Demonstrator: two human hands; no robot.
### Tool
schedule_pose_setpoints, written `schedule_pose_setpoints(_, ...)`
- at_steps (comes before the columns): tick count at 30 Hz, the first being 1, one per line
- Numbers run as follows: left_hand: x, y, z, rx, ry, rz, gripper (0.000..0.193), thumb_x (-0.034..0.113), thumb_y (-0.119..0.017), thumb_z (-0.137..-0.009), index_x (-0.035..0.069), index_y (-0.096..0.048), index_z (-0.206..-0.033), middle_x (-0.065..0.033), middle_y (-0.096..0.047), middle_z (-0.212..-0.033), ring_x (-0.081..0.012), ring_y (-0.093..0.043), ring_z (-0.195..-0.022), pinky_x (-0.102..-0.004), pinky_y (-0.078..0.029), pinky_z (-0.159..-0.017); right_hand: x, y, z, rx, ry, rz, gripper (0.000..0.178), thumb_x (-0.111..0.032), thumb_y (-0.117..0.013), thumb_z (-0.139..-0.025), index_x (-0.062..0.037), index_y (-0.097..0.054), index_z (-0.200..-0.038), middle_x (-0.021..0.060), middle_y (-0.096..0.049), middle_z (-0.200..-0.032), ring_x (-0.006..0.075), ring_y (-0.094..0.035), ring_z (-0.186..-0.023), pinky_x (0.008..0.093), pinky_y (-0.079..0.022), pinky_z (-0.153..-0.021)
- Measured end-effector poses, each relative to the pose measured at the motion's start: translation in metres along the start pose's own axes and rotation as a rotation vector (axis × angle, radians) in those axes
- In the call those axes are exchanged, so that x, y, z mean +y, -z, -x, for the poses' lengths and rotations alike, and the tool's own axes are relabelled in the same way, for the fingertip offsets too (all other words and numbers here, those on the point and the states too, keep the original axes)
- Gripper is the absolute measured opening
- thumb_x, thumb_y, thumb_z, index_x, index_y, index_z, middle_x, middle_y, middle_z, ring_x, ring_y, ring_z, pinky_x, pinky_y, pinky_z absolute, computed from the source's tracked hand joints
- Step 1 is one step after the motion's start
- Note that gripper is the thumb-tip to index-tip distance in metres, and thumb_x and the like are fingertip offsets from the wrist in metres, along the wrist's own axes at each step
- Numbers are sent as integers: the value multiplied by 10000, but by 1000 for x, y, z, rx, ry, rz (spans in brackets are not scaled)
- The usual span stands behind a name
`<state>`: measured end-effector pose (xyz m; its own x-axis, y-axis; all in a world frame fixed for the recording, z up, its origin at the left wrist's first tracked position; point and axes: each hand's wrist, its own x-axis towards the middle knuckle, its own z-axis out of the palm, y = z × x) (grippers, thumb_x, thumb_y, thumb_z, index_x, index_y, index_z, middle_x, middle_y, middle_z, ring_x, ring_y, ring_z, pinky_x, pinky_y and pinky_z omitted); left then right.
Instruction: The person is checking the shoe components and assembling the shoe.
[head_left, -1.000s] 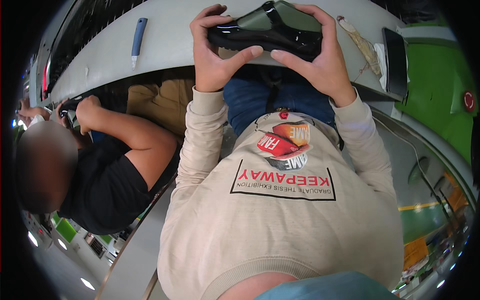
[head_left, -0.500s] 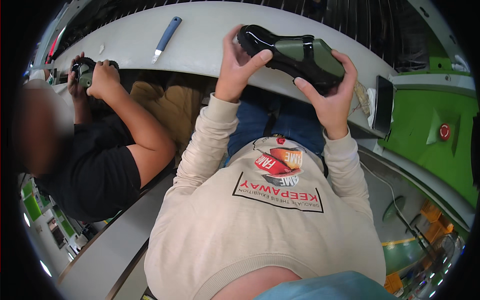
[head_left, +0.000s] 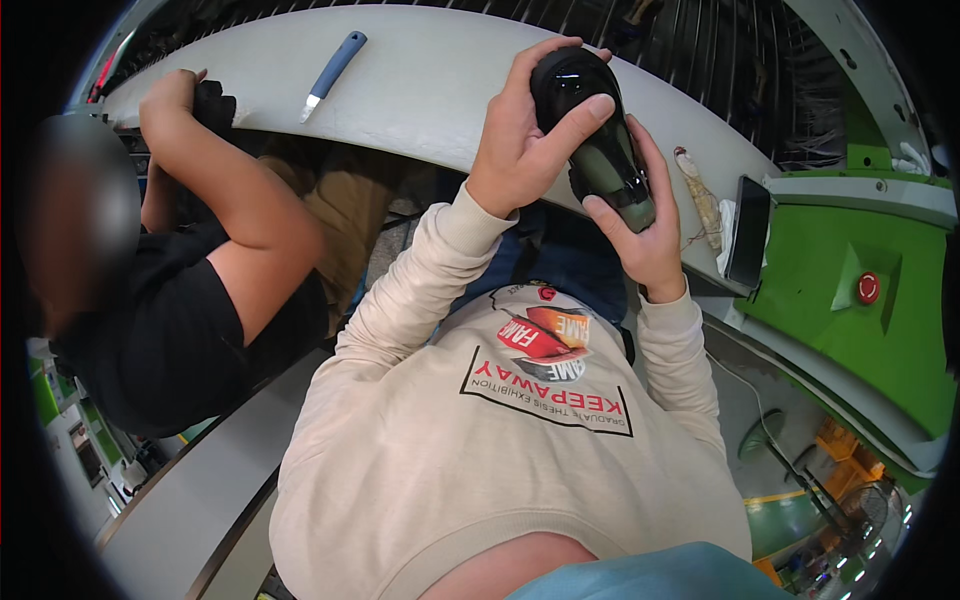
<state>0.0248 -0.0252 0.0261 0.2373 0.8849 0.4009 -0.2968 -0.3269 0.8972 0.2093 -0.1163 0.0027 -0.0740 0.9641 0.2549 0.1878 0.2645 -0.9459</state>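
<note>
A glossy black ankle boot with green side panels (head_left: 603, 160) is held up between my two hands over the near edge of the white table (head_left: 420, 100). My left hand (head_left: 530, 135) wraps the toe end, its thumb pressed on the shiny upper. Around the other end, my right hand (head_left: 648, 230) grips the green-and-black part, with the thumb on the near side and fingers along the right. The boot's toe points away from me, and its underside is hidden. A blue-handled knife (head_left: 336, 72) with a short blade lies on the table to the left.
At left, a co-worker in black holds a dark, lugged object (head_left: 213, 108) at the table edge. To my right are a tape-wrapped tool (head_left: 700, 195), a black phone-like slab (head_left: 748, 232) and a green machine (head_left: 815, 260) with a red button (head_left: 868, 288). Dark slats (head_left: 720, 60) run beyond the table.
The boot has turned from lying crosswise to pointing away from me. My left hand has moved right, and my hands are closer together. The co-worker's arm has risen and moved left.
</note>
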Motion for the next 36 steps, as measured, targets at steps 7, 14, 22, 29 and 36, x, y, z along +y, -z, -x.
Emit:
schedule_pose_setpoints(7, -14, 8, -8, -14, 7, 104, 561, 176, -833, -995, -23, -551, -1437, -161, -763, -1304, -188, -726, -1130, -340, -578, -1036, -10, -25, 5, 138, 137, 377, 1043, -182, -907, -868, 36, -318, -1700, 271, -511, -1494, 434, -562, -1358, 476, -470, -1153)
schedule_pose_setpoints(14, -25, 33, -20, 253, 117, 171, 773, 604, -281, -1198, -58, -679, -1184, -197, -767, -1028, -265, -749, -847, -373, -625, -801, -6, -74, 15, 184, 232, 564, 1221, -240, -978, -701, 41, -322, -1692, 260, -476, -1469, 445, -491, -1315, 553, -410, -1129)
schedule_pose_setpoints(22, -36, 56, -20, 340, 41, 70, 698, 547, -421, -1181, -51, -754, -1044, -168, -756, -952, -234, -728, -838, -340, -590, -808, -3, -70, 0, 112, 237, 528, 1253, -216, -977, -664, 15, -326, -1710, 213, -517, -1421, 407, -514, -1257, 520, -424, -1094)
schedule_pose_setpoints(29, -32, 47, -27, 525, 116, -189, 836, 549, -327, -1216, -42, -780, -836, -105, -725, -702, -193, -696, -661, -304, -551, -702, -6, -59, -9, 27, 168, 487, 1270, -220, -993, -634, 3, -355, -1709, 191, -524, -1423, 383, -522, -1245, 479, -459, -1080)
schedule_pose_setpoints(36, -67, 68, -33, 558, 148, -263, 827, 535, -359, -1215, -44, -783, -803, -109, -732, -705, -181, -690, -671, -303, -539, -709, 0, -62, -11, 179, 208, 402, 1278, -268, -1059, -643, 44, -378, -1678, 231, -512, -1503, 399, -560, -1390, 449, -499, -1147)
